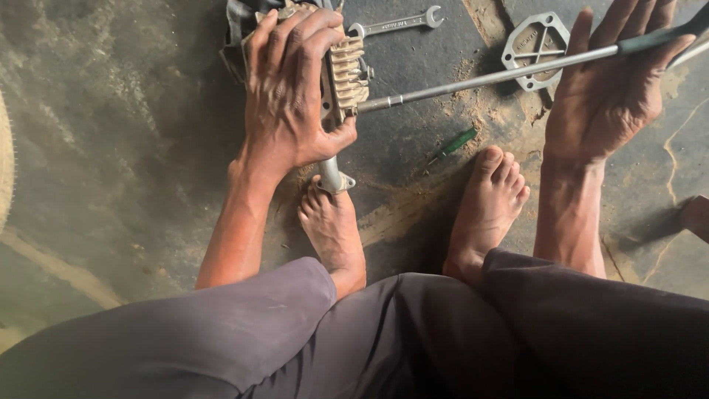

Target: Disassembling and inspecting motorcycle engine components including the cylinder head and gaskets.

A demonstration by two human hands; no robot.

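My left hand is clamped over a finned metal engine part that stands on the floor, with a metal tube running down from it to my left foot. My right hand has its fingers spread flat, and the green handle of a long-shafted tool lies across its palm. The tool's shaft runs left and its tip meets the side of the finned part.
A combination spanner lies at the top beside the finned part. A flat metal gasket plate rests under the shaft. A small green-handled screwdriver lies near my right foot. Sandy grit covers the dark floor.
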